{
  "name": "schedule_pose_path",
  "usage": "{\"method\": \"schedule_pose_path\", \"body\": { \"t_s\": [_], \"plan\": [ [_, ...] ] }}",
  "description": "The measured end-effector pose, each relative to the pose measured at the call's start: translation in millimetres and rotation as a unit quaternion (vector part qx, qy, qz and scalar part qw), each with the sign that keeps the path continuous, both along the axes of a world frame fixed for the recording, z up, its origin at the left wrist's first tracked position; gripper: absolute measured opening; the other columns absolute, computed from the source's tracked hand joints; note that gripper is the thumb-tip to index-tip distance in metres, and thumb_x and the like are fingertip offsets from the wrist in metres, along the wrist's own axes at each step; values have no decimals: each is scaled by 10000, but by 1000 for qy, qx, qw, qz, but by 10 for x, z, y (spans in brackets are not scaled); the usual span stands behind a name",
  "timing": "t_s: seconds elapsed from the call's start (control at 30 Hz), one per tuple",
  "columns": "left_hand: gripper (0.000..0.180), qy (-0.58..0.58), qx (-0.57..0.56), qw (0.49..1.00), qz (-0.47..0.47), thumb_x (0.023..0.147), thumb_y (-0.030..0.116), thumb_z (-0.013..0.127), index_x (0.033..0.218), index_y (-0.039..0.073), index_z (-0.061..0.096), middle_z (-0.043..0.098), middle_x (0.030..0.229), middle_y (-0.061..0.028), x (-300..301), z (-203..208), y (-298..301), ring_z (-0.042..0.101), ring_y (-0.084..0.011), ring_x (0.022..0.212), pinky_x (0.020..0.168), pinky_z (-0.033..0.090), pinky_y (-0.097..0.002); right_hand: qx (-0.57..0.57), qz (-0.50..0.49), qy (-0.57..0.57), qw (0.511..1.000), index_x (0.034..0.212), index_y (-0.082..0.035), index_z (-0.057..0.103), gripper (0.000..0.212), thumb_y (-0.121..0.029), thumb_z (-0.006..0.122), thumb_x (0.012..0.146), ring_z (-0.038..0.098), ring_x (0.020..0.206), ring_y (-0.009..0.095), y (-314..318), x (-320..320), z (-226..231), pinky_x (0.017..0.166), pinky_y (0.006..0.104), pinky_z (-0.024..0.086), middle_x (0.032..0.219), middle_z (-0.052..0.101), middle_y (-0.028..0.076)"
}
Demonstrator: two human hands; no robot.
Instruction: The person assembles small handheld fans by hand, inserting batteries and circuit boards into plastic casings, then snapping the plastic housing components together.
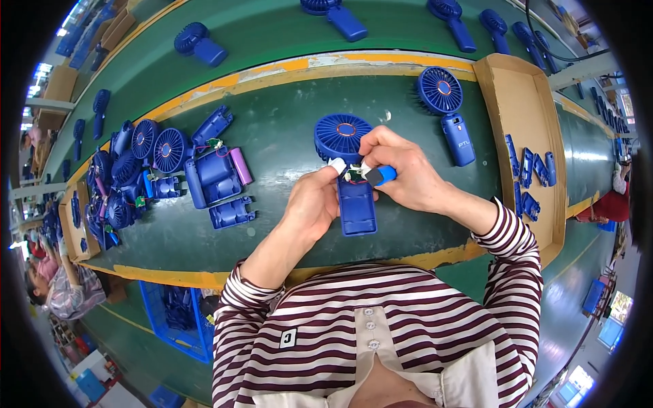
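A blue handheld fan (343, 134) lies before me, its round grille pointing away and its handle shell (358, 212) opened toward me. My left hand (311, 202) is closed on the fan's neck, a white cover on the thumb tip. From the right, my right hand (407, 170) holds a small blue block with a black end (382, 176) beside the neck. Its thumb and forefinger pinch close to a green circuit board with thin wires (355, 174); fingers partly hide that spot.
Several fan heads (143, 139), handle shells (216, 177) and a purple battery (240, 166) lie to the left. A finished-looking fan (442, 92) lies right, beside a cardboard tray (524, 75) holding blue shells. Fans lie on the green belt (272, 37) beyond. A blue crate (153, 309) stands below the bench.
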State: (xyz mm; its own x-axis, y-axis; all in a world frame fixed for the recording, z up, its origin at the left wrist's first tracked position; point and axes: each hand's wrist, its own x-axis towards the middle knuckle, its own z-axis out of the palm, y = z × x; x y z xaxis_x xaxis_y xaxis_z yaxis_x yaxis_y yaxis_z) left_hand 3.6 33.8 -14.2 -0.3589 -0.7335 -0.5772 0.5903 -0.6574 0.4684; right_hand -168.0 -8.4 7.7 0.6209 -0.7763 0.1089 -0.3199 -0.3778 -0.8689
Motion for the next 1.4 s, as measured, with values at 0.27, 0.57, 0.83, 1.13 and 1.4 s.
{"method": "schedule_pose_path", "body": {
  "t_s": [0.27, 0.57, 0.83, 1.13, 1.4],
  "plan": [
    [343, 16, 5, 1000, 7, 920, 177, 314, 1140, -71, 403, 568, 1011, -202, -1, -28, 13, 615, -345, 855, 729, 529, -412, -3, 2, 13, 1000, 787, 28, 546, 252, 116, 639, 570, 535, 857, 230, 32, -8, -5, 690, 297, 447, 942, 493, 92],
    [377, 2, -5, 1000, -17, 904, 179, 290, 1175, -63, 389, 547, 1084, -203, 11, -28, 8, 583, -366, 923, 832, 476, -452, 8, 11, 9, 1000, 786, 28, 547, 240, 129, 628, 584, 541, 856, 220, 22, -12, 2, 701, 289, 467, 953, 488, 104],
    [285, -7, 17, 1000, 20, 905, 145, 353, 1051, -73, 464, 575, 944, -153, -1, -121, 47, 615, -251, 817, 678, 535, -377, -64, 38, 22, 997, 766, 43, 535, 170, 111, 606, 627, 560, 820, 243, 43, -20, -72, 683, 297, 471, 947, 491, 123],
    [237, -109, 25, 993, 32, 874, 119, 403, 1016, -38, 509, 575, 1005, -117, 14, -364, 210, 575, -206, 899, 801, 460, -332, -257, 37, 130, 957, 708, 15, 513, 176, 39, 608, 562, 548, 747, 257, 261, 57, -155, 506, 334, 468, 904, 508, 110],
    [180, -76, -24, 997, 17, 829, 130, 510, 941, 2, 568, 616, 854, -61, 66, -342, 261, 599, -125, 757, 676, 484, -268, -286, 48, 158, 944, 701, 12, 506, 151, -2, 582, 572, 538, 686, 241, 295, 75, -317, 497, 334, 469, 871, 498, 103]
  ]
}}
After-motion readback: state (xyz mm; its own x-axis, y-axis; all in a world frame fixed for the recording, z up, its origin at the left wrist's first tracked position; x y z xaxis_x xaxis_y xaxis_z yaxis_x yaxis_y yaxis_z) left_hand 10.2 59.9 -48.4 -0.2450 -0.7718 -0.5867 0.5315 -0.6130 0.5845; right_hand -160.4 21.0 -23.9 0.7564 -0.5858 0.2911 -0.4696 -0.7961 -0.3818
